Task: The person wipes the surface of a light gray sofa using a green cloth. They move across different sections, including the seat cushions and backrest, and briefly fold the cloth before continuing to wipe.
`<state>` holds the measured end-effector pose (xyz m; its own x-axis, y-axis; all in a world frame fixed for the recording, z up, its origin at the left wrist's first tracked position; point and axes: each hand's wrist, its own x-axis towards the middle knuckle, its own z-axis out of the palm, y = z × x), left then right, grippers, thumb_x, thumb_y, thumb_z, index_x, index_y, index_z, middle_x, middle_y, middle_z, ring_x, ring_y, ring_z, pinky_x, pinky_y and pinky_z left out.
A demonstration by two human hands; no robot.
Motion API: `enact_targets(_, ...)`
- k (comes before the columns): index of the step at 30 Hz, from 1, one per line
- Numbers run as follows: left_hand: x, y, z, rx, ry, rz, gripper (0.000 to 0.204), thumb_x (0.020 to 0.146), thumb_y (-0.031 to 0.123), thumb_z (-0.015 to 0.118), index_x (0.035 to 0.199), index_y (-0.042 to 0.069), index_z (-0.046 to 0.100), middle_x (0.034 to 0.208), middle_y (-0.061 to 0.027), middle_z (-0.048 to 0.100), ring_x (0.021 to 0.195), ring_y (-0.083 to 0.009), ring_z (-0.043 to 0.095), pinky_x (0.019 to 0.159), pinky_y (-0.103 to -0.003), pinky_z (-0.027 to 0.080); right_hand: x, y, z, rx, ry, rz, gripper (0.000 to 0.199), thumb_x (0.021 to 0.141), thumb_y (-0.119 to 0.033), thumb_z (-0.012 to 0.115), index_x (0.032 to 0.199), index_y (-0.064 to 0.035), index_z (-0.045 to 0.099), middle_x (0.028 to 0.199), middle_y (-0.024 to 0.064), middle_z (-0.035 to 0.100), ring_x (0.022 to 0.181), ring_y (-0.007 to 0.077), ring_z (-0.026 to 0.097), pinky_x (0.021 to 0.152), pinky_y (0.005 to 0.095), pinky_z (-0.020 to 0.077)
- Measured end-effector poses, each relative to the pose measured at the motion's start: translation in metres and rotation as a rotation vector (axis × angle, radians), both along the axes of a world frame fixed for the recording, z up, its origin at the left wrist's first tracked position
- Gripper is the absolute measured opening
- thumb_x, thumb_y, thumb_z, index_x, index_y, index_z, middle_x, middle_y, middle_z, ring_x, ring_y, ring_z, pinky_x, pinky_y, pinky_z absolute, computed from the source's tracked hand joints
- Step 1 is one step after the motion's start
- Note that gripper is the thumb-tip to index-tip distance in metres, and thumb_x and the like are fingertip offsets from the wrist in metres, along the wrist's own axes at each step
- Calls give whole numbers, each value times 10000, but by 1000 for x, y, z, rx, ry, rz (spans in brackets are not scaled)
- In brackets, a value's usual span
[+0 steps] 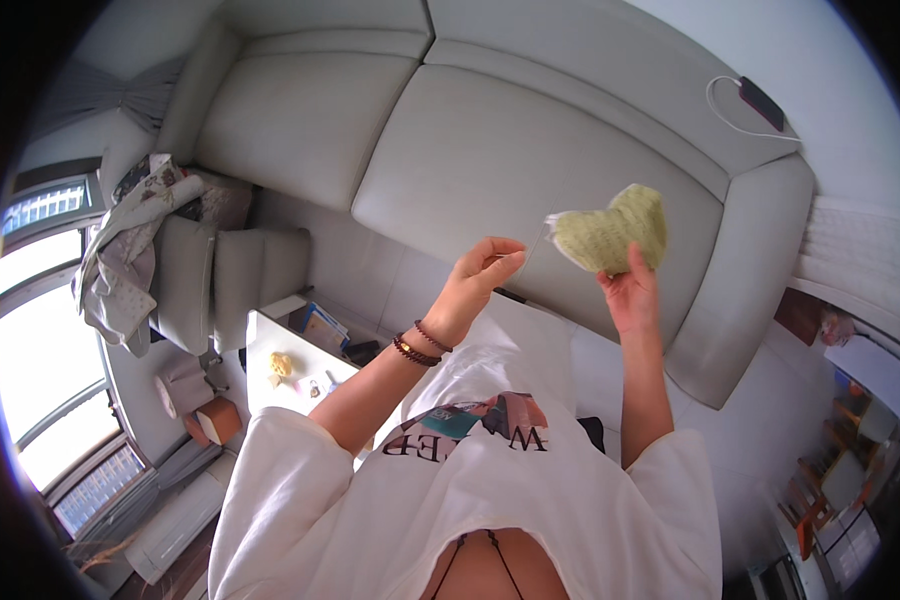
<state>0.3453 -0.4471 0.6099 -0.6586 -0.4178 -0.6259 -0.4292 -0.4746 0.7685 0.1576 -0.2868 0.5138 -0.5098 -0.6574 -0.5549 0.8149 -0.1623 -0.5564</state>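
Observation:
My right hand [630,295] grips the lower edge of a pale green, soft, textured piece of cloth [610,232] between thumb and fingers. The cloth is roughly heart-shaped with a notch at its top, and whitish edging shows at its left tip. My left hand [480,275] is raised to the left of the cloth, apart from it, with thumb and fingers pinched together. Whatever the pinch holds, if anything, is too small to make out. Dark beaded bracelets [420,345] circle the left wrist.
A long grey sofa [530,130] stretches behind my hands. At my left stands a white table [270,335] with a small yellow item [281,365] on it. A grey chair [260,265] stands beyond it. A dark device [761,102] with a white cable rests at the sofa's back right.

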Motion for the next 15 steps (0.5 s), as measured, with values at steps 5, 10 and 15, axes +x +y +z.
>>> enact_targets(5,-4,-7,-56,-315,-61,40,620,905,465,537,1278,-24,463,1230,-129,518,1167,-168,468,924,-331,410,27,-28,40,-93,-98,147,328,902,-196,599,1198,-107,489,1055,21,597,832,130,612,468,245,481)
enact_targets(10,2,-55,-67,726,222,45,723,882,533,535,1316,-33,420,1251,-169,534,1119,-229,560,961,-361,458,54,-39,51,-217,-193,232,367,910,-175,589,1242,-106,451,1095,65,573,810,109,590,408,184,410)
enact_targets(15,19,-63,-81,646,224,-54,705,847,420,643,1301,-61,401,1228,-165,547,1109,-238,567,946,-359,471,66,-53,29,-179,-388,291,364,908,-191,600,1232,-105,457,1070,49,573,768,86,582,383,186,387)
